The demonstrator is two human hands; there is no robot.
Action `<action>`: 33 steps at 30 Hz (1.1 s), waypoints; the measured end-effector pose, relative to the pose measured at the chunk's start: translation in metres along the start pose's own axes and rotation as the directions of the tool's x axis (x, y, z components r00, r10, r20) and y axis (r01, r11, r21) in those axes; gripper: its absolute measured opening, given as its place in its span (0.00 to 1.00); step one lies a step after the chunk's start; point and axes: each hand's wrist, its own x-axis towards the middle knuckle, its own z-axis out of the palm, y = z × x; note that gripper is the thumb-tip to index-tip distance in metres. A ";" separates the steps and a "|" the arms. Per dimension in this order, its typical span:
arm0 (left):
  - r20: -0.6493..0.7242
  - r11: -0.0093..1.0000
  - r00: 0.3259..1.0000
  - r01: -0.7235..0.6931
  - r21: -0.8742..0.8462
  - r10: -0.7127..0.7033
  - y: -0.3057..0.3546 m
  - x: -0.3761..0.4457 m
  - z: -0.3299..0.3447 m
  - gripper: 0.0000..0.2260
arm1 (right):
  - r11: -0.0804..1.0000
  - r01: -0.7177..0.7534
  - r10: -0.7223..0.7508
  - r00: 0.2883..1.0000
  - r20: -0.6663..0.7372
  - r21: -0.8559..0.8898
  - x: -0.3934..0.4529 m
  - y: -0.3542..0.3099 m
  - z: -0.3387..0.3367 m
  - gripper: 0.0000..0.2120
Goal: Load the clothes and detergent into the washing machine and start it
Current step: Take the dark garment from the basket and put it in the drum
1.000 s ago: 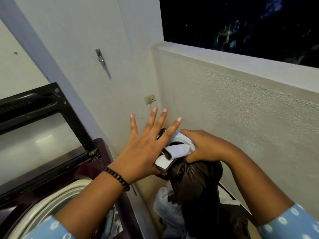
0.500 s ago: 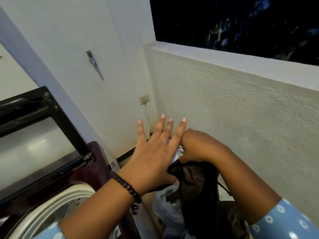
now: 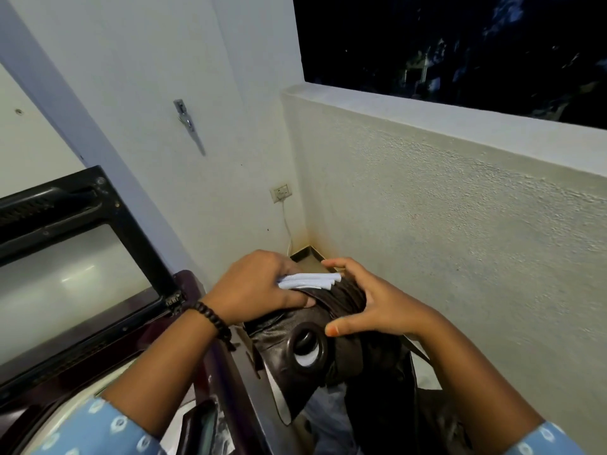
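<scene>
Both hands on a dark brown cloth bundle beside the washing machine

The left hand (image 3: 259, 287) grips the dark brown cloth (image 3: 328, 326) and its white folded edge (image 3: 308, 280); the right hand (image 3: 377, 303) curls round the cloth's bunched top. The washing machine (image 3: 98, 356), lid (image 3: 75, 234) raised, lies at 8 o'clock of the hands.

Dark brown bundled garment (image 3: 331, 326), white folded edges on top, large ring eyelet facing camera | gripped between left hand (image 3: 259, 287) and right hand (image 3: 374, 300) | washing machine (image 3: 108, 330) at 8 o'clock, black glass lid raised, pale drum rim visible
</scene>
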 end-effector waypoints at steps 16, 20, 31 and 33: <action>-0.198 0.939 0.977 0.001 -0.345 -0.074 -0.036 -0.033 -0.056 0.23 | 0.868 0.150 0.074 0.903 -0.422 0.473 -0.006 -0.011 -0.051 0.11; -0.192 0.770 0.975 -0.039 -0.637 -0.109 -0.030 -0.032 -0.034 0.15 | 0.807 0.247 0.027 0.892 -0.451 0.536 -0.004 -0.040 -0.055 0.11; -0.461 0.296 0.648 -0.354 -0.887 -0.606 0.027 -0.015 0.015 0.10 | 0.709 0.273 -0.092 0.950 -0.298 0.650 -0.005 -0.034 0.001 0.52; -0.431 0.206 0.629 -0.399 -0.893 -0.648 0.030 -0.013 0.014 0.09 | 0.793 0.224 -0.097 0.965 -0.245 0.566 -0.009 -0.030 0.005 0.52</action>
